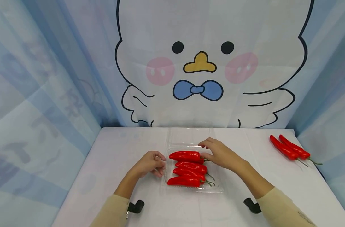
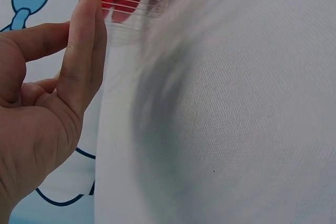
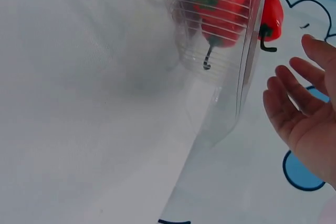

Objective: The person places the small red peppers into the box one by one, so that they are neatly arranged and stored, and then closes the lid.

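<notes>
Pale blue and white fabric fills most of what reaches me through the head camera: a curtain (image 1: 33, 78) around the work area, with a big cartoon bird (image 1: 209, 108) printed on its far side. Below it I have the white bench (image 1: 232, 201), and two beige sleeves (image 1: 111, 212) come in from the near edge. Near the middle of the bench sits a clear plastic container (image 1: 217, 190), its lid (image 1: 186, 136) folded back toward the curtain. On its left side I get the left hand (image 1: 151, 164), fingers extended and close together, wrapped round nothing; the left wrist view puts a fingertip right at the ribbed plastic, though I cannot tell how firmly it touches. From the other side the right hand (image 1: 219, 153) reaches to the container's right part, beside the uppermost pepper's stem end, its fingers apart and gently bent, holding nothing. Inside the container I see red peppers (image 1: 190, 167) in a row, tips to the left, some partly hidden by others, so I cannot give a sure count. Two more peppers (image 1: 283, 148) lie side by side at the far right of the bench, outside the container. Smaller again are the black pieces (image 1: 136, 206) by each sleeve, then the thin stems (image 3: 208, 59), curved and dark in the right wrist view.
</notes>
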A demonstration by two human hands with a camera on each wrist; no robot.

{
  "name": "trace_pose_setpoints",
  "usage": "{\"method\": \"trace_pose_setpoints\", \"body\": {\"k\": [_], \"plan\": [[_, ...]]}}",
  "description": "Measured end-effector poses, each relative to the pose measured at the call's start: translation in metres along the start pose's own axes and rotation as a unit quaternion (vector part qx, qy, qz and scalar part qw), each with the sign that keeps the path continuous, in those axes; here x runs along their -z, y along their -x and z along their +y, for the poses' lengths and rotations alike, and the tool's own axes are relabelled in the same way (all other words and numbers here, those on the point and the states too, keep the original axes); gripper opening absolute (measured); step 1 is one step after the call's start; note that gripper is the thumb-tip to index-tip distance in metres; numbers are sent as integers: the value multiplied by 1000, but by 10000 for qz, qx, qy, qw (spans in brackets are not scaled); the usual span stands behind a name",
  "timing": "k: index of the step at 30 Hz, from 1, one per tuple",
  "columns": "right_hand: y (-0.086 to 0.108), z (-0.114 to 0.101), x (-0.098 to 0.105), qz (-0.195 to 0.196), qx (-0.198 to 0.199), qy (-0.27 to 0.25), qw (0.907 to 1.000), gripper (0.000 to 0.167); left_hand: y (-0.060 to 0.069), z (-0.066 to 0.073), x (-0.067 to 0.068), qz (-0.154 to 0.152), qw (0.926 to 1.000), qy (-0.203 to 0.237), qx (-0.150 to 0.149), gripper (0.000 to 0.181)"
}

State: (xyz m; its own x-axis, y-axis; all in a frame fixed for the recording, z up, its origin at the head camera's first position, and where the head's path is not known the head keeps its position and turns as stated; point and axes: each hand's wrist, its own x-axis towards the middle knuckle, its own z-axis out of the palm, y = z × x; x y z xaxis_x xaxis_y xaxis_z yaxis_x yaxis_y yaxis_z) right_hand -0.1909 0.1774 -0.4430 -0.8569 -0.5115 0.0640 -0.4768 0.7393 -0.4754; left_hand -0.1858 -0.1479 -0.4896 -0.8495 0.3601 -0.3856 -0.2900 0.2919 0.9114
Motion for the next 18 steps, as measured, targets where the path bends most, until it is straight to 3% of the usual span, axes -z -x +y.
{"method": "trace_pose_setpoints", "body": {"k": [7, 18], "plan": [[15, 15, 14, 467, -160, 1, 9988, 39, -1, -1, 2, -32, 10000, 38, -2, 20], [46, 50, 38, 877, -1004, 89, 9910, 47, 0, 0, 2, -43, 10000, 35, -48, 19]]}}
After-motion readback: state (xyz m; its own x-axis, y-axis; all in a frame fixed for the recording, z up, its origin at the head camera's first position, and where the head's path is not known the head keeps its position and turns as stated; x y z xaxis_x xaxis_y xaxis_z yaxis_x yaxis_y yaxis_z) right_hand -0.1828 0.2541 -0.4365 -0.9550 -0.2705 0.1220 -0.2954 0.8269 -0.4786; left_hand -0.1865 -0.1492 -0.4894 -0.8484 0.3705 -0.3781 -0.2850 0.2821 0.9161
